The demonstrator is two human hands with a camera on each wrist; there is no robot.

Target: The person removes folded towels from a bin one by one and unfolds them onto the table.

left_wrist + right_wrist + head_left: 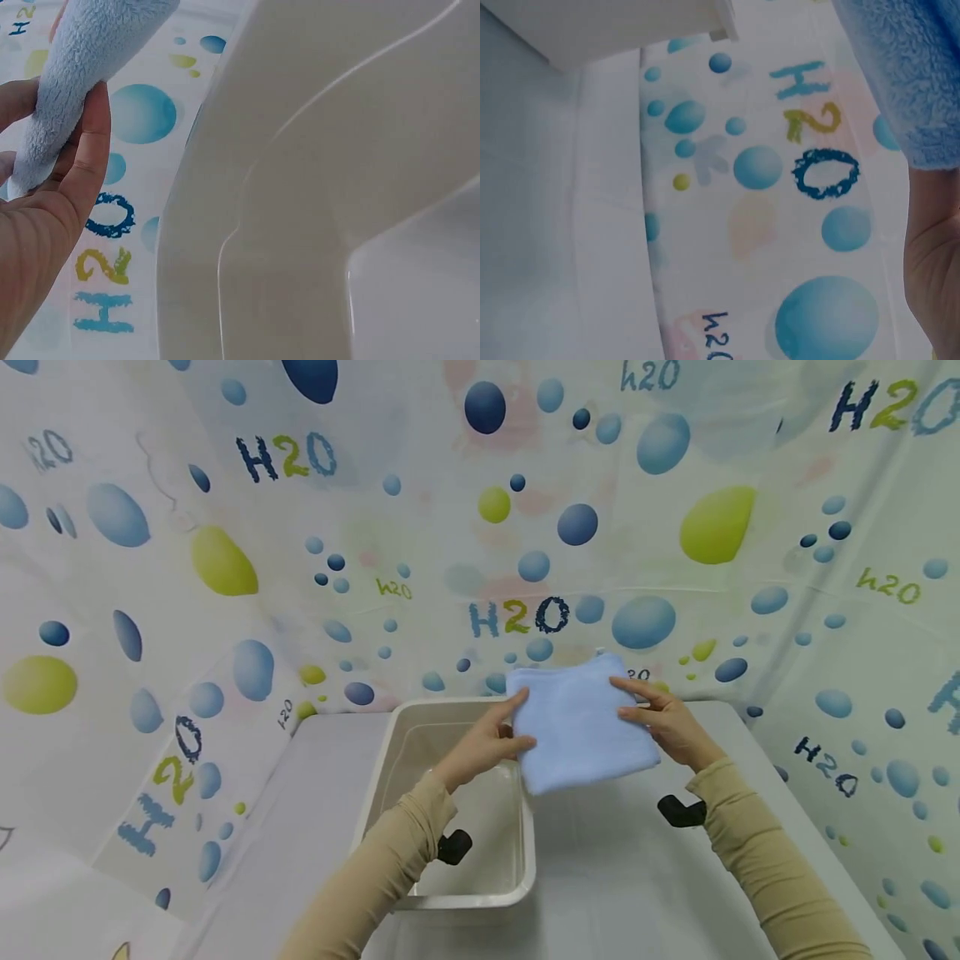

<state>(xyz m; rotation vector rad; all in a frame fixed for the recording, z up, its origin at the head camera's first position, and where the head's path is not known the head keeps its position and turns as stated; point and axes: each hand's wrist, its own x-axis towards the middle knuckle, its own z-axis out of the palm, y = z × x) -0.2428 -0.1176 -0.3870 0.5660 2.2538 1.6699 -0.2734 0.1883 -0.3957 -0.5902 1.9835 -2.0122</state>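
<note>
Tan sleeves are reaching forward; left hand (483, 745) and right hand (670, 723) are gripping opposite edges of a folded blue towel (581, 722), holding it above the table (637, 860) beside a white tub (525, 868)

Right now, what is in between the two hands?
The folded light-blue towel fills the stretch between them. The left hand pinches one edge and the right hand the other, shown in the head view.

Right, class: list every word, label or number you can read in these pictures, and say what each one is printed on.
"H2O": big blue and green letters, repeated over the curtain.
"h2o": smaller, the same curtain.
Towel: no writing.
Tub: no writing.
Table: no writing.
Partly cut off at the curtain's right edge: not readable.
</note>
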